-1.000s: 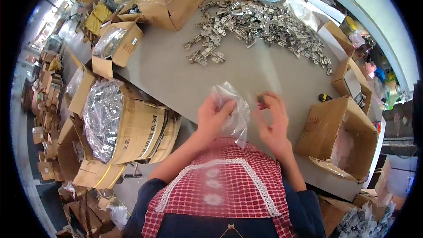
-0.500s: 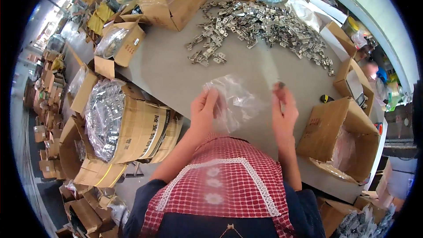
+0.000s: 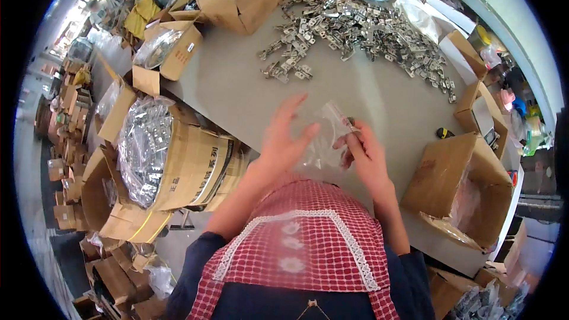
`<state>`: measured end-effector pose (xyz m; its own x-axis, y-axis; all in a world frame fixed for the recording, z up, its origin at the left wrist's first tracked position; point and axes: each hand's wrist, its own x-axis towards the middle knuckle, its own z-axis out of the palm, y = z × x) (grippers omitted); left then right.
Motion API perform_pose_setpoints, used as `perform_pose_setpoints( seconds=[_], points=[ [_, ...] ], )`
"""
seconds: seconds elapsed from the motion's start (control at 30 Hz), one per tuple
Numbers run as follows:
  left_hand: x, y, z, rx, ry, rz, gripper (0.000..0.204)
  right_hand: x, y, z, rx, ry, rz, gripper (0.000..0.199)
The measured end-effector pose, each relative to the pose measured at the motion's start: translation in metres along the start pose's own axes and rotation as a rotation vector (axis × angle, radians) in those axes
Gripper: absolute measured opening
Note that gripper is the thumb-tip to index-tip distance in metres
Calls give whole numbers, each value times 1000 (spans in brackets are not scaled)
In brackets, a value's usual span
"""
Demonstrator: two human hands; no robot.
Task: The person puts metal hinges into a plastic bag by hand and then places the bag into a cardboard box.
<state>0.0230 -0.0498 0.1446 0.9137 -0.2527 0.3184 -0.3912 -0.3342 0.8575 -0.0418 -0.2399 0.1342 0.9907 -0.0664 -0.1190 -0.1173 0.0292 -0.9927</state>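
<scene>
A small clear plastic bag (image 3: 325,137) hangs crumpled between my two hands above the grey table (image 3: 237,92). My right hand (image 3: 366,153) pinches its upper edge with fingers closed. My left hand (image 3: 284,139) is spread flat with fingers apart, its fingertips touching the bag's left side. A long heap of metal hinges (image 3: 355,26) lies across the far part of the table, well beyond both hands.
An open cardboard box (image 3: 459,186) stands at my right. A box of bagged metal parts (image 3: 157,151) stands at my left, below the table edge. More cardboard boxes (image 3: 240,0) line the table's far side. A small yellow and black object (image 3: 444,133) lies by the right box.
The bag was held stretched wide between both hands. Now my hands have come together, the bag is crumpled, and my left hand has spread its fingers.
</scene>
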Motion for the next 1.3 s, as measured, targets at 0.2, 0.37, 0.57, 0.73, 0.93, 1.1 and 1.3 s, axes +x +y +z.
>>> perform_pose_setpoints(
  seconds=[0.2,0.37,0.57,0.73,0.93,1.1,1.3],
  points=[
    [9,-4,6,-42,-143,-99,32,7,13,-6,137,-95,21,13],
    [12,-7,7,72,-194,-74,27,11,7,-20,85,-333,192,10],
    [20,3,-7,161,60,-78,23,12,19,-19,141,-306,281,11],
    [4,-3,-12,-20,-52,-203,17,14,23,-17,195,-255,277,12],
    [-10,17,8,131,-363,-279,20,15,27,-7,179,-265,213,13],
    [-15,6,14,3,-541,-355,24,9,31,-1,225,-287,250,6],
    [-21,-6,16,-166,-487,-443,20,7,31,4,275,-246,281,13]
  ],
)
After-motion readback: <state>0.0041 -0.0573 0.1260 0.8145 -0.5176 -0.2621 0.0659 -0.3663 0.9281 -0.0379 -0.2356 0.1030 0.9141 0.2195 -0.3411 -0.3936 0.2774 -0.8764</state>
